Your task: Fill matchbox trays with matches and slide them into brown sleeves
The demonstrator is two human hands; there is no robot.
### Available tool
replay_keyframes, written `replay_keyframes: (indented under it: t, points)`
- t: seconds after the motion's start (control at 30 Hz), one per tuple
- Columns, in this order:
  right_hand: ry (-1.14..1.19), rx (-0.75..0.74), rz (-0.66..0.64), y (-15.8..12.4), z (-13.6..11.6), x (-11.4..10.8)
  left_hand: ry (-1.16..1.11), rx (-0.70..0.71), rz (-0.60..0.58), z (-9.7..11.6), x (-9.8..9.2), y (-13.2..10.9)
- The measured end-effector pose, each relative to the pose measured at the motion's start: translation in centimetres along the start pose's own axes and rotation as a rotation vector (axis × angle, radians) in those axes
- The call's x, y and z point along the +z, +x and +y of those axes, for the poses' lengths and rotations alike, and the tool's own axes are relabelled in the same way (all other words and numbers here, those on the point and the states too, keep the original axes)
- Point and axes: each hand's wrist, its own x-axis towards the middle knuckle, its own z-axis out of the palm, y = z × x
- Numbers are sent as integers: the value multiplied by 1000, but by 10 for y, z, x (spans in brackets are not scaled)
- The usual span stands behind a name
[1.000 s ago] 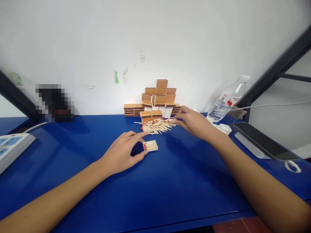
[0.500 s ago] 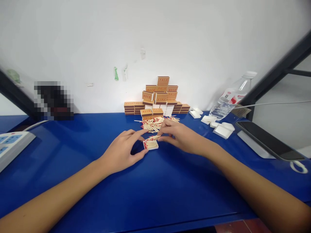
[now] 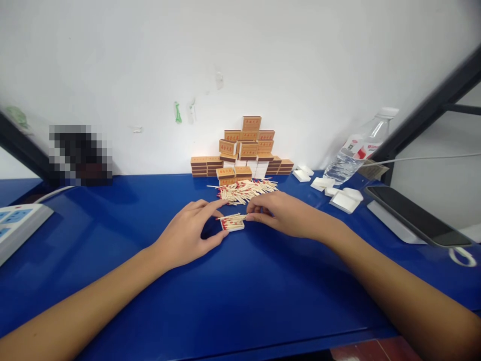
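Observation:
A small white matchbox tray point(image 3: 236, 229) lies on the blue table, holding red-headed matches point(image 3: 230, 222). My left hand point(image 3: 190, 233) grips it from the left, its thumb at the near corner and other fingers round the far side. At the tray's right end my right hand point(image 3: 276, 213) pinches the tail ends of several matches, which lie slanted over the tray with their heads to the left. Just beyond both hands spreads a heap of loose matches point(image 3: 248, 190).
Orange matchboxes point(image 3: 249, 150) are stacked against the wall. White empty trays point(image 3: 343, 201) lie to the right, near a leaning water bottle point(image 3: 355, 148) and a propped phone point(image 3: 413, 215). A power strip point(image 3: 24, 225) sits at the left edge.
My right hand has brought its matches down from above the far edge onto the tray and shifted slightly right. My left hand keeps its hold on the tray.

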Motion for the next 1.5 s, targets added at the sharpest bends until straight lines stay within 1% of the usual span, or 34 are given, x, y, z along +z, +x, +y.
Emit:
replay_keyframes:
  t: [0.13,0.27,0.5,0.63,0.73,0.83,1.0,1.07,1.23,1.37,1.5]
  points:
    - [28,-43,13,1,-7,4,11,-6,7,0,1,-1]
    - [57,-53,-3,2,-12,8,4,-9,-6,1,0,-1]
    - [18,-51,36,3,-9,11,-3,13,-7,2,-2,1]
    - [26,-75,53,3,-10,13,8,-6,-13,0,0,0]
    - [20,-65,64,3,-11,15,10,-20,-9,1,0,-1]
    - [39,-44,89,4,-10,16,5,-4,-6,1,0,0]
    - [78,-80,86,4,-11,15,9,2,1,0,1,0]
    - [80,-79,107,4,-13,14,14,3,7,0,1,0]
    - [187,-40,231,5,-29,22,2,70,40,2,0,0]
    - [131,-48,223,5,-43,32,29,114,55,3,-2,-1]
    - [89,-52,218,4,-41,31,50,134,76,3,-1,-1]
